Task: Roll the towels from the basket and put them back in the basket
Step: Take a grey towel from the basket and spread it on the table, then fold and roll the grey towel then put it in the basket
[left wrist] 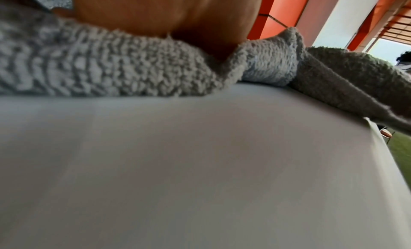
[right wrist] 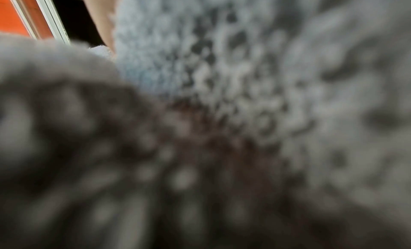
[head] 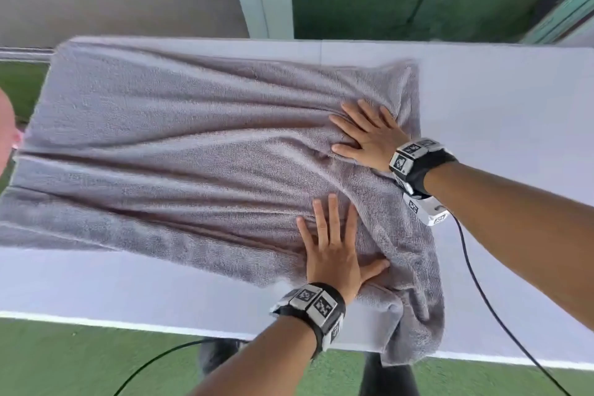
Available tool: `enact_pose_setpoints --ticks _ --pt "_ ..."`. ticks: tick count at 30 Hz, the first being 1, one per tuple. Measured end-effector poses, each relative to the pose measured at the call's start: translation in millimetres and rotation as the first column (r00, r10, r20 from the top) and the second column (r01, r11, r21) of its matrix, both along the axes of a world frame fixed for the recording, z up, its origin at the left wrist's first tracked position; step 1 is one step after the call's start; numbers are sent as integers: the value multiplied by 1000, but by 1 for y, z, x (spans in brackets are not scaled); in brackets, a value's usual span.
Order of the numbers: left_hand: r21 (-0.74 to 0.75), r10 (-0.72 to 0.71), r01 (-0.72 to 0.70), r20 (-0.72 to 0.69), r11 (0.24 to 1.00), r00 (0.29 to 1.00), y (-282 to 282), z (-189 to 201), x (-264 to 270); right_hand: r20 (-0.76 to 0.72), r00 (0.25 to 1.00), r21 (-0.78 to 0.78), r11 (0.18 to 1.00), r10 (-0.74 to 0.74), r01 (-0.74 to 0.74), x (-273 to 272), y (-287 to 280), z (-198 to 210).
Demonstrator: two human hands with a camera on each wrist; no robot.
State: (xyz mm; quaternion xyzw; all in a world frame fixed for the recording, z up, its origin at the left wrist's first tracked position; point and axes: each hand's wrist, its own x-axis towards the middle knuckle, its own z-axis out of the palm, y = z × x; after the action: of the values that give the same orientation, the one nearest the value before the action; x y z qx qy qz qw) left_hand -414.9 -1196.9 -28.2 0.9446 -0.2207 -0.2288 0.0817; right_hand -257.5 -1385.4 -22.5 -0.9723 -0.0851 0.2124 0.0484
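A large grey towel (head: 199, 151) lies spread and wrinkled across the white table (head: 501, 100). Its right end bunches up, and one corner hangs over the table's near edge. My left hand (head: 331, 244) presses flat on the towel near its front right part, fingers straight and spread. My right hand (head: 363, 135) lies flat on the towel's far right part, fingers straight. The left wrist view shows the towel's (left wrist: 115, 71) pile under my palm (left wrist: 173, 12) and bare table (left wrist: 177, 165) below. Blurred towel pile (right wrist: 244, 94) fills the right wrist view. No basket is in view.
A pink object (head: 6, 128) shows at the left edge of the head view. Green flooring (head: 80, 363) lies below the table's near edge. Black cables (head: 482, 292) trail from both wrists. Bare tabletop lies right of the towel.
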Motion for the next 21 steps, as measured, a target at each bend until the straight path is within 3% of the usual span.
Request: enact_pose_setpoints --ticks 7,12,15,18,21 --pt "7 29 -29 -36 1000 999 -194 3 -69 -95 992 -50 995 -87 83 -74 -208 7" --pt "-42 -28 21 -167 999 986 -284 12 -88 -153 972 -69 983 -176 167 -104 -291 23" --pt "-130 -71 40 -248 991 966 -293 30 -84 -58 950 66 949 -306 309 -125 -293 41" --pt "-287 10 -48 -135 957 991 -251 54 -68 137 814 385 787 -565 482 -172 -271 68" --pt "-286 -23 6 -57 958 998 -176 64 -52 56 747 481 674 -662 561 -244 -239 85"
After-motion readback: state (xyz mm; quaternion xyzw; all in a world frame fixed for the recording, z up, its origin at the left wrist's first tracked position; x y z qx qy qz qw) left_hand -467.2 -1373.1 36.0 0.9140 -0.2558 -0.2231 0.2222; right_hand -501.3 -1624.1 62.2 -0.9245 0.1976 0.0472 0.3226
